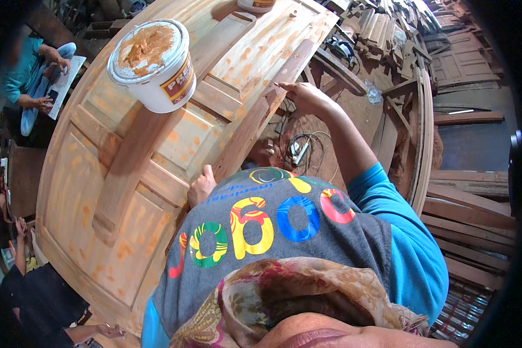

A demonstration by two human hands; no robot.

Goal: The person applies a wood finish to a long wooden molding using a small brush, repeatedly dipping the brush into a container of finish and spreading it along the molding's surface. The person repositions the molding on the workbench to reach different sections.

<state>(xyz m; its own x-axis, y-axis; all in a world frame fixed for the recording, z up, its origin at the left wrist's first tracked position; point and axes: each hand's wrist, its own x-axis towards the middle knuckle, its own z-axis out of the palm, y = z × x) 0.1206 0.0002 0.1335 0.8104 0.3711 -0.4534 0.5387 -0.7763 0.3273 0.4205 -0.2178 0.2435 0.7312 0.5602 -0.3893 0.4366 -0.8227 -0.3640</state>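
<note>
A panelled wooden door (177, 145) lies in front of me, blotched with orange-brown filler. My right hand (310, 97) reaches to its right-hand edge, fingers pinched round a small, thin, dark tool (277, 85) whose kind is too small to tell. Close to my body, my left hand (201, 185) is at the door's near edge, its fingers curled and partly hidden; what they hold, if anything, does not show. On the door stands a white bucket (156, 95) with orange-brown putty (148, 49) heaped on its lid.
Another bucket (256, 4) stands at the door's far end. Wood offcuts (380, 32) and planks (470, 214) pile up on the right. Cables (300, 149) lie on the floor beside the door. Two other people (26, 87) are on the left, one handling a pale board (68, 86).
</note>
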